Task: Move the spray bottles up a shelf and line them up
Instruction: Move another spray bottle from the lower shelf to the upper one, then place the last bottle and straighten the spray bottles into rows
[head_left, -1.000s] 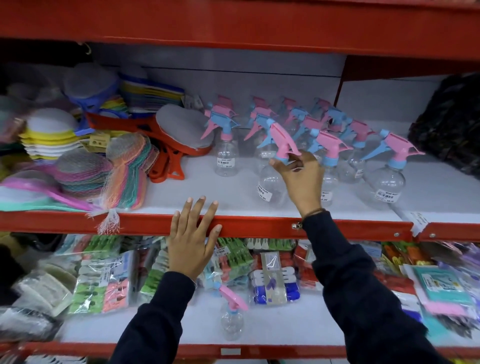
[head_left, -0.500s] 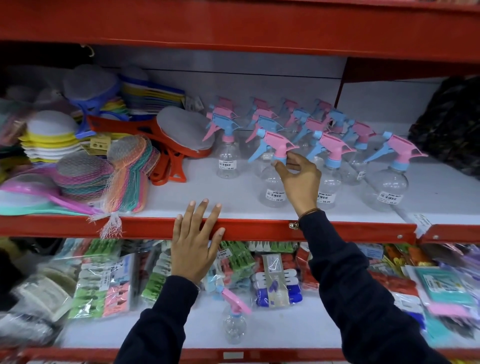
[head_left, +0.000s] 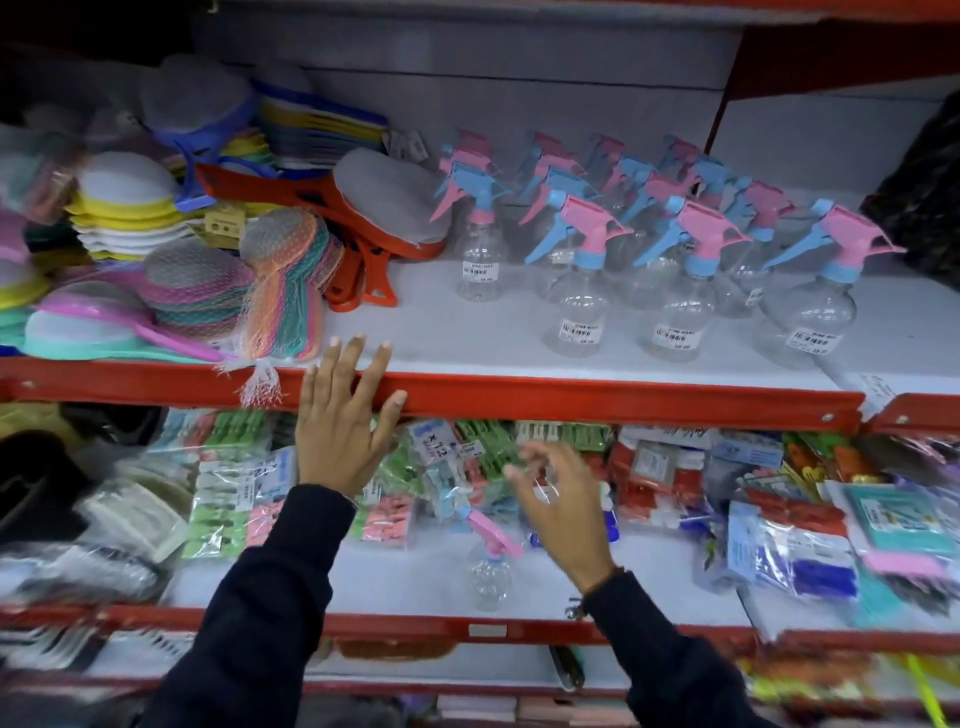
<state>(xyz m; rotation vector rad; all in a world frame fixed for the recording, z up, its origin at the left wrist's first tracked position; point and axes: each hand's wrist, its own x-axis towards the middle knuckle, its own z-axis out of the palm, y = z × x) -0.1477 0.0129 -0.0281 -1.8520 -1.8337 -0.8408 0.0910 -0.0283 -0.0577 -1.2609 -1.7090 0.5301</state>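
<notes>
Several clear spray bottles with pink and blue trigger heads stand in rows on the upper shelf; the front row includes one bottle, a second and a third. One more spray bottle stands alone on the lower shelf. My left hand lies flat on the upper shelf's red front edge, fingers spread. My right hand hovers blurred in front of the lower shelf, just right of the lone bottle, fingers apart and holding nothing.
Stacked netted scrub pads and orange-handled brushes fill the upper shelf's left half. Packs of clothes pegs and other bagged goods crowd the back of the lower shelf. A dark bag sits at the far right.
My right hand let go of the front-row bottle on the upper shelf and dropped down in front of the lower shelf. The left hand stayed on the red edge.
</notes>
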